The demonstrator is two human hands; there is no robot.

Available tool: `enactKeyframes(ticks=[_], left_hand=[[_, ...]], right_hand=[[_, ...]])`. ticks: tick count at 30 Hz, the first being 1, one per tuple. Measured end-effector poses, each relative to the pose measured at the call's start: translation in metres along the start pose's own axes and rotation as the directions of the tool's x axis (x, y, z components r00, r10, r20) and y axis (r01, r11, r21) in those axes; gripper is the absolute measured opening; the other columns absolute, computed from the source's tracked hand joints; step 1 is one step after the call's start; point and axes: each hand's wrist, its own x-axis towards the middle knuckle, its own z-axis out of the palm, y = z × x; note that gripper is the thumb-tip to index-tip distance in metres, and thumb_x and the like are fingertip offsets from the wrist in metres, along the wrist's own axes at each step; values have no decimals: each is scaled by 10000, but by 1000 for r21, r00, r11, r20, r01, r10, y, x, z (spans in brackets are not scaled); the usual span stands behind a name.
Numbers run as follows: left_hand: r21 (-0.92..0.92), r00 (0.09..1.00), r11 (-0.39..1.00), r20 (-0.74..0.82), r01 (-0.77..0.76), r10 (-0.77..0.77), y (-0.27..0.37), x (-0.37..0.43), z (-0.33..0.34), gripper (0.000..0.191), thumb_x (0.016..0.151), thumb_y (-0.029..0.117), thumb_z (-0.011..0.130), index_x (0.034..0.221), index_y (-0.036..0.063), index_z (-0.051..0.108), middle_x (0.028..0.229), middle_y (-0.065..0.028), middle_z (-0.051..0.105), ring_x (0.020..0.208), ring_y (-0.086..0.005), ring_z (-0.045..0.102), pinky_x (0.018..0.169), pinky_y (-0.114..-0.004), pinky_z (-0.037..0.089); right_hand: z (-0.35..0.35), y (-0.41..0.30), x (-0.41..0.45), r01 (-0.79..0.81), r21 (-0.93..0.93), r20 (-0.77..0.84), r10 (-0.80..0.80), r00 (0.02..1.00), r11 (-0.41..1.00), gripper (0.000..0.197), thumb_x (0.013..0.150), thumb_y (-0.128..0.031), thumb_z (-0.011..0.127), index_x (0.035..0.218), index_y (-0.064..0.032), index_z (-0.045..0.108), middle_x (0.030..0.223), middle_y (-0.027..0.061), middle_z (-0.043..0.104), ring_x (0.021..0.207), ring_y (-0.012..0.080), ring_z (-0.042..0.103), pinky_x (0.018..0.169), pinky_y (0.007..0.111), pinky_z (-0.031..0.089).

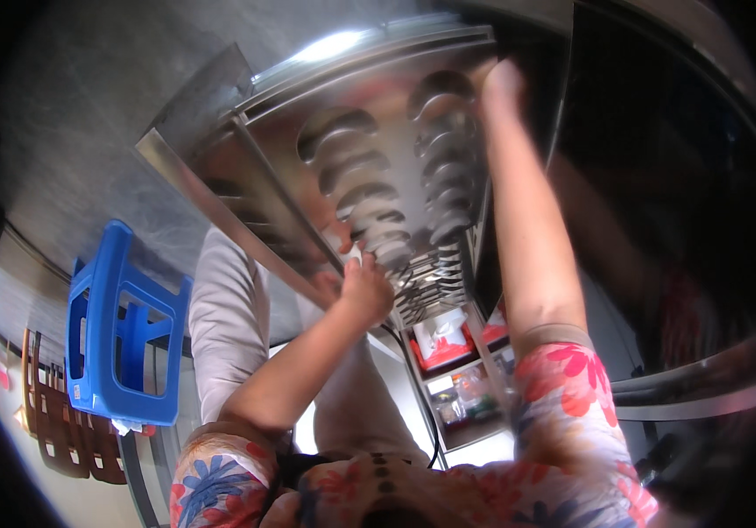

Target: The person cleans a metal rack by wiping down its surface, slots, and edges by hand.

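In front of me is a stainless-steel unit (391, 119) with two columns of curved slots in its shiny face. My left hand (368, 287) is at the near end of the left column, its fingers closed around a small white wad (354, 253), possibly tissue or cloth. The hand's reflection shows in the metal beside it. My right arm reaches far forward along the unit's right side. My right hand (503, 82) is blurred beside the unit's far right corner; its fingers are not distinguishable.
A blue plastic stool (153, 389) stands at left beside a brown slatted chair (74, 442). Below the unit, a shelf (477, 432) holds a red-and-white tissue pack (440, 343) and clear plastic packages (460, 396). A black cable (428, 409) hangs by the shelf. A dark glossy panel (648, 165) borders the right.
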Motion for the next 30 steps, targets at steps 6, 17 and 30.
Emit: enactKeyframes(ticks=[6,17,30], left_hand=[[-27,996,1000,-90,16,-18,1,10,3,259,770,207,508,928,115,691,1111,-83,571,1140,-298,390,800,-407,333],[-113,979,994,-205,-14,-9,1,12,12,245,727,186,533,864,60,692,1032,-142,590,1087,-329,445,800,-411,368],[-84,951,991,-301,-104,75,4,-7,4,265,671,139,593,898,29,670,943,-134,620,979,-295,501,823,-447,391]], right_hand=[[-5,4,11,51,5,-52,-50,997,999,564,856,-441,327,1057,17,586,1130,208,562,1054,329,541,885,371,431],[-28,-68,-96,723,-134,-105,-735,670,678,413,890,-379,449,995,-8,597,977,200,609,937,332,575,836,398,426],[25,-96,-168,930,-292,282,-949,-139,-223,163,842,-121,471,910,-51,602,883,106,602,929,274,550,836,415,403]])
